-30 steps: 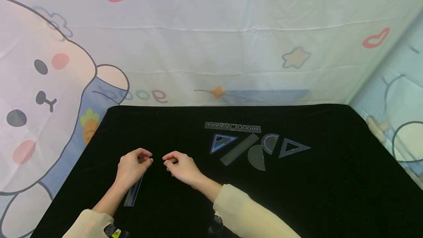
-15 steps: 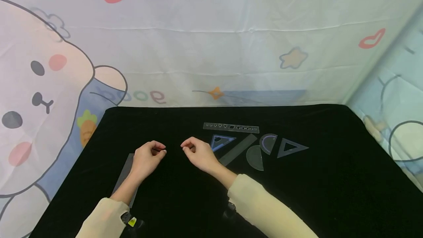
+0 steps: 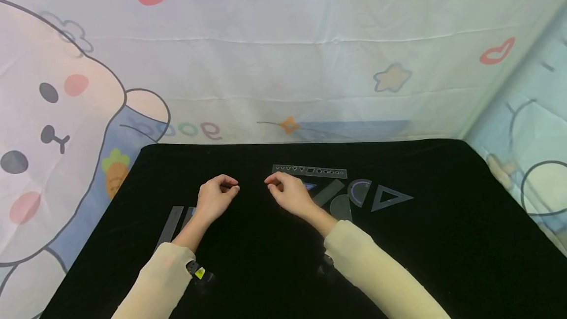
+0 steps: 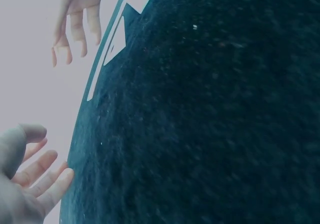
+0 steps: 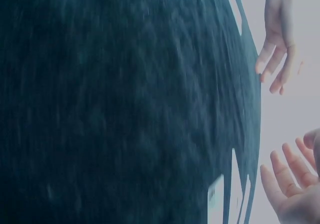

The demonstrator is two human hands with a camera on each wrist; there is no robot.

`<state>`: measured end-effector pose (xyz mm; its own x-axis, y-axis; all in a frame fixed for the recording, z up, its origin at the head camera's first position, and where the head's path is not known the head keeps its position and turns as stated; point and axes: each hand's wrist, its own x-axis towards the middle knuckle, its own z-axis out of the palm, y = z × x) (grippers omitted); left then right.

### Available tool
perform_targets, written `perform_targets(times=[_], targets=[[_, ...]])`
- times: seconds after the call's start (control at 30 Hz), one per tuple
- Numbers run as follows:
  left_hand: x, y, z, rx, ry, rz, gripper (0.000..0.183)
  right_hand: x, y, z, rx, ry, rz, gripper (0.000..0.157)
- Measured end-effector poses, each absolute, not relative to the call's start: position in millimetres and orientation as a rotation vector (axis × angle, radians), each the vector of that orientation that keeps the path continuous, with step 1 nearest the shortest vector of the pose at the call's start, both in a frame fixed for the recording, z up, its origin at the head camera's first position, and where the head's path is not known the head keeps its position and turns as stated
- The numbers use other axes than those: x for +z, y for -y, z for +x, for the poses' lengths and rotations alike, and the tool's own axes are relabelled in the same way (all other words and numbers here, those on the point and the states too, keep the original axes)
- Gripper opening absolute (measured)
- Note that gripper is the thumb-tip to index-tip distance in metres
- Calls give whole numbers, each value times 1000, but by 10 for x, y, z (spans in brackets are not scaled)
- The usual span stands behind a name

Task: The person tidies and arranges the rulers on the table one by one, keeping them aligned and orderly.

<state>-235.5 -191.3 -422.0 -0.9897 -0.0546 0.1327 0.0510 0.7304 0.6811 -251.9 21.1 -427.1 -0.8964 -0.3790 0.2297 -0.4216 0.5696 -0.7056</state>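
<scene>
My left hand (image 3: 215, 197) hovers over the black cloth with loosely bent fingers and holds nothing. Part of a blue-marked ruler (image 3: 188, 214) shows behind its wrist, and a plain clear ruler (image 3: 169, 225) lies just left of that. Facing it across a gap, my right hand (image 3: 290, 195) is likewise bare, its fingers loosely bent. That hand hides most of a blue-lined set square (image 3: 310, 186) and the lower end of another plain ruler (image 3: 329, 193). In the left wrist view both the left hand (image 4: 35, 179) and the right hand (image 4: 82, 13) appear without anything in their fingers.
A stencil ruler (image 3: 309, 171) with cut-out shapes lies farthest back. Right of the hands are a purple-marked protractor (image 3: 360, 194), a clear protractor (image 3: 340, 207) and a clear set square (image 3: 391, 204). A printed fabric backdrop (image 3: 274, 73) rises behind the table.
Both hands have moved right and away from the body, staying apart. The rulers at the left show from behind the left arm, while the right hand now overlaps the blue-lined set square.
</scene>
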Motion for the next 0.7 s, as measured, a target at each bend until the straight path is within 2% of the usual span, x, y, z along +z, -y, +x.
perform_targets(times=[0.7], targets=[[-4154, 1554, -2726, -1162, 2866, 35, 22, -4184, -1000, -2857, 1104, 2831, 475, 32]])
